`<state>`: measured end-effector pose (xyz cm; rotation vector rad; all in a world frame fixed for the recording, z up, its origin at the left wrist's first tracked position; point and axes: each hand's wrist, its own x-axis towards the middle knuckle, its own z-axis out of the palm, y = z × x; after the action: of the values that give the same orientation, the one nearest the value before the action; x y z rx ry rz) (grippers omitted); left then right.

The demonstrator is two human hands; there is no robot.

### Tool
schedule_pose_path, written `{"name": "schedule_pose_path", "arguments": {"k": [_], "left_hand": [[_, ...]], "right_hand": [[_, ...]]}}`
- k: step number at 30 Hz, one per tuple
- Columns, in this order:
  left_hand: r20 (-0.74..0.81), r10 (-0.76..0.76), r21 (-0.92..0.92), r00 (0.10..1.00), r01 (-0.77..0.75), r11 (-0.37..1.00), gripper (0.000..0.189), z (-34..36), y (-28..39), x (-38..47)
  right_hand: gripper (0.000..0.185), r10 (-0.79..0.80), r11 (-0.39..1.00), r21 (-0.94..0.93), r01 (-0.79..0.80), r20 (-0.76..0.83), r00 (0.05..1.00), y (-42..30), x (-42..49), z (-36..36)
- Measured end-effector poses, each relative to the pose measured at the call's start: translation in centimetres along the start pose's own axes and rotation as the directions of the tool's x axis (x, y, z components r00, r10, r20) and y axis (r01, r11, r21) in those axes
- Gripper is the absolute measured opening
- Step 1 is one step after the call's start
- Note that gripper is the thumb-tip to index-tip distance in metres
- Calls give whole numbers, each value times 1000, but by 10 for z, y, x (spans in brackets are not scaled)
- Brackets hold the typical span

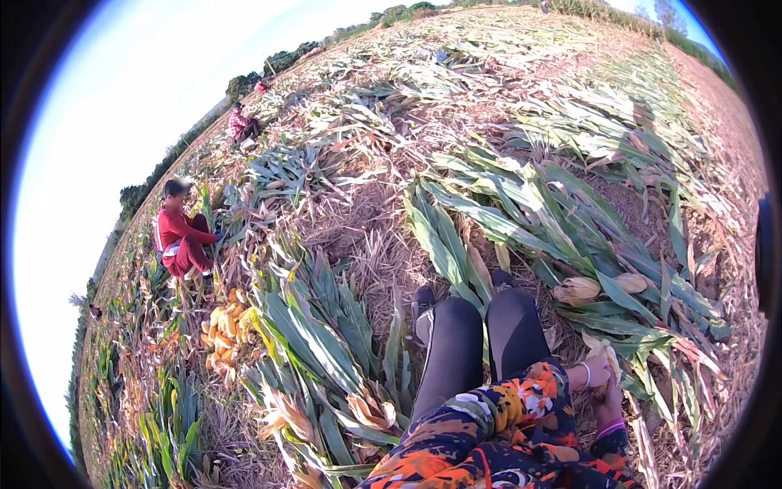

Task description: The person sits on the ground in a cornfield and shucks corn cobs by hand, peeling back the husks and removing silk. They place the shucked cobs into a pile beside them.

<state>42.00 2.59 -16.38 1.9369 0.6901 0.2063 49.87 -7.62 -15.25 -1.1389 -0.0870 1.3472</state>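
Observation:
At the lower right, my left hand (pixel 597 370), with a pale bracelet at its wrist, grips a corn ear (pixel 599 391) and its pale husk (pixel 606 351). Just below it, my right hand (pixel 608 404) closes around the same ear. Darkish kernels show between the two hands; the fingers hide most of the cob. Beyond my hands lie cut corn stalks (pixel 617 305) with long green leaves. Among them rest a husked-over ear (pixel 576 290) and a second one (pixel 632 282), both in dry husks.
Left of my legs (pixel 455 348) lies another bundle of stalks (pixel 324 342) with opened husks (pixel 371 411). Past it sits a heap of bare yellow corn ears (pixel 225 330). A person in red (pixel 180 235) sits beyond, and another person (pixel 240 125) sits farther off. Dry straw (pixel 360 226) covers the ground.

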Motion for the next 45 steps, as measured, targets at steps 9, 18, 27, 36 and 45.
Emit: {"name": "schedule_pose_path", "arguments": {"k": [9,18,27,36,45], "left_hand": [[-283,-81,125,956,120,985,33,-19,-23,-7],[-367,-236,-159,900,189,969,32,-6,-41,64],[-325,-429,-438,843,268,858,46,-37,-22,50],[-328,-627,-664,707,300,685,47,-39,-37,29],[-199,-522,-763,830,203,614,30,-29,-39,6]], "right_hand": [[50,-43,987,-157,44,8,999,17,-3,57],[40,2,968,-253,-3,-3,1000,-17,-18,74],[45,-271,705,-620,345,214,938,-12,-23,92],[34,-76,48,-941,336,332,940,-26,-32,66],[35,-116,320,-903,287,263,958,-41,-60,85]]}}
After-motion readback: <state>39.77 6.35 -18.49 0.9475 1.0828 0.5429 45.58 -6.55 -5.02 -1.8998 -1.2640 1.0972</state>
